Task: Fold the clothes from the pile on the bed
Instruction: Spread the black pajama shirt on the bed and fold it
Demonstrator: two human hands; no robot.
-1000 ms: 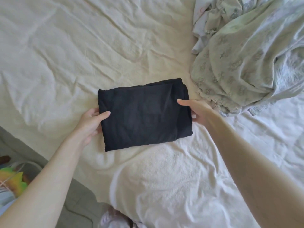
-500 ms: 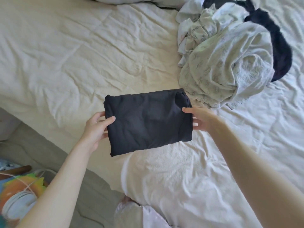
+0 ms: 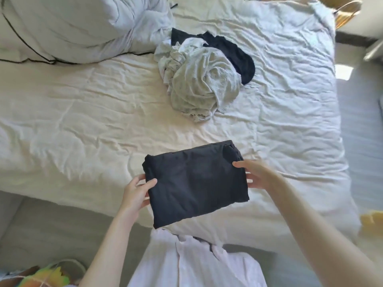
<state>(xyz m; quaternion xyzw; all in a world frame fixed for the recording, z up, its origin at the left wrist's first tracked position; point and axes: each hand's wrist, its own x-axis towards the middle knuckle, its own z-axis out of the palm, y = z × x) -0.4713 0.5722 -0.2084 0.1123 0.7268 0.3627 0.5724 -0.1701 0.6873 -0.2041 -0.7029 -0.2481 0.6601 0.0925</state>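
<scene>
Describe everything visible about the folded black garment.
The folded black garment is a soft, matte, knit-looking rectangle in several layers, slightly skewed, over the near edge of the white bed. The left hand grips its left edge, thumb on top; the right hand grips its right edge the same way.

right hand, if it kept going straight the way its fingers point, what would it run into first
The right hand points left across the folded black garment it grips; it would likely meet the left hand on the opposite edge, though depth is unclear.
</scene>
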